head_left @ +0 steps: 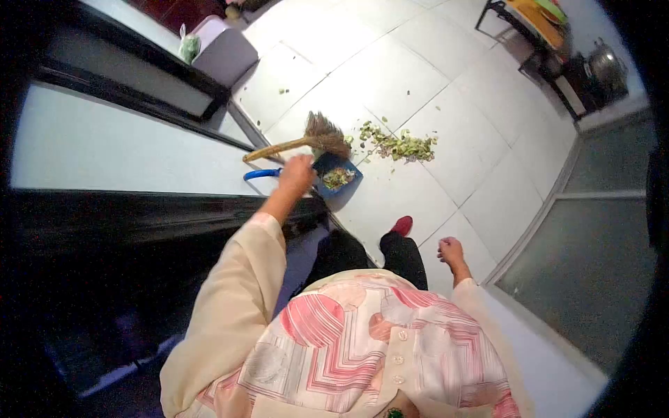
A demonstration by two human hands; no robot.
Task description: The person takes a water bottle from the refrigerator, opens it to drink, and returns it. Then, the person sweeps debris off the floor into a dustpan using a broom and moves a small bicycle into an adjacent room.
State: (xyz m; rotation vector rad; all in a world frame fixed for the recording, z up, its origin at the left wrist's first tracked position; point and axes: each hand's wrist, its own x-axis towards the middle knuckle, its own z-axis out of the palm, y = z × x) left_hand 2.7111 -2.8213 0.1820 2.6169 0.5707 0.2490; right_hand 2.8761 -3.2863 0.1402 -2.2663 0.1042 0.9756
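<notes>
My left hand (297, 174) is over the blue dustpan's handle, just below the broom's stick; its fingers are blurred, so their grip is unclear. The blue dustpan (355, 174) lies on the floor with green and brown scraps (339, 178) in it. Across its upper edge rests the straw broom (325, 132), its stick pointing left. Right of the pan, a pile of green peelings (406, 147) is spread on the tiles. My right hand (451, 252) hangs low at the right, empty, fingers loosely curled and partly apart.
White floor tiles (481, 125) stretch ahead, with a few stray scraps. A pale bin (226, 54) stands at the upper left by dark-framed panels. At the upper right are a low rack (526, 35) and a metal pot (606, 67). A red shoe (402, 225) shows below.
</notes>
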